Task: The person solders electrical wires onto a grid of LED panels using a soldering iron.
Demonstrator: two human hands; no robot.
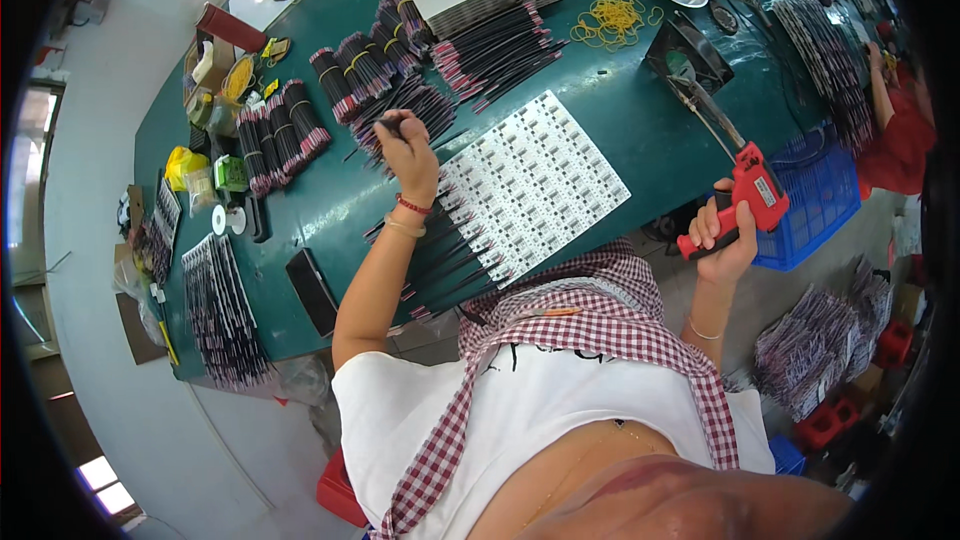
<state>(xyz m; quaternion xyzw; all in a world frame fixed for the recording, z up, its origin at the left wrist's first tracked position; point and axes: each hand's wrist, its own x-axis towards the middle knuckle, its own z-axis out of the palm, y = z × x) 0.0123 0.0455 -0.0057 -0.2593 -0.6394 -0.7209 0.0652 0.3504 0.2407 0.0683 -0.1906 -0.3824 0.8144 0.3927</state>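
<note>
Checked apron (600, 332), circuit panel (540, 185) on green table (595, 90), pale wall (95, 160)

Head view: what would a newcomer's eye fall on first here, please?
The bright red tool in the right hand stands out first, right of centre. Next comes the white board, lying on the green table near the picture's centre. A blue basket shows behind the tool.

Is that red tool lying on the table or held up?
Held up: the right hand grips the red tool by its handle.
</note>
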